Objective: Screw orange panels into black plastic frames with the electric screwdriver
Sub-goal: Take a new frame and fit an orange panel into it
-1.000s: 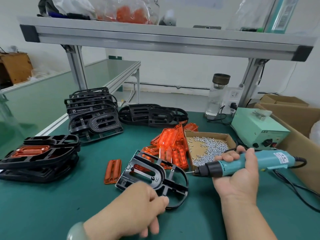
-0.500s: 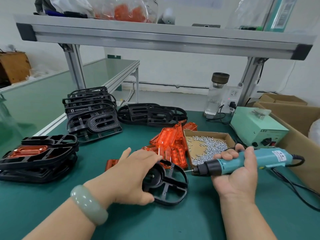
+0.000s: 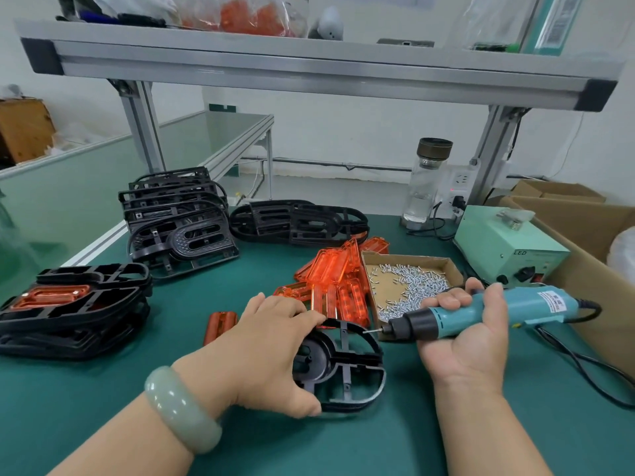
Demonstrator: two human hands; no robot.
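The black frame point(image 3: 347, 369) lies flat on the green counter point(image 3: 103, 407), close in front of the person. The left hand point(image 3: 271, 341) covers the frame's left half. Its fingers curl over the far edge and its thumb presses the near edge, so this hand grips the frame. A pale green bracelet point(image 3: 178, 407) sits on that wrist.

The right hand point(image 3: 470, 341) is just right of the frame, palm up. Its fingers are wrapped round the electric screwdriver point(image 3: 481, 312). The tool lies sideways, and its thin tip points left at the frame's far right edge. The tip is very near the frame but not touching it.

Just behind the frame is a pile of orange panels point(image 3: 333, 280). One more orange panel point(image 3: 220, 324) lies alone to the frame's left, partly hidden by the left hand. Behind the frame on the right is a flat box of screws point(image 3: 409, 280); the screwdriver's tip hangs over its near corner.

Far left of the frame is a low stack of black frames point(image 3: 68, 314) with an orange piece on top. More black frames point(image 3: 178, 221) are heaped farther back. A green power box point(image 3: 508, 252) and a clear bottle point(image 3: 426, 180) stand behind the frame on the right.
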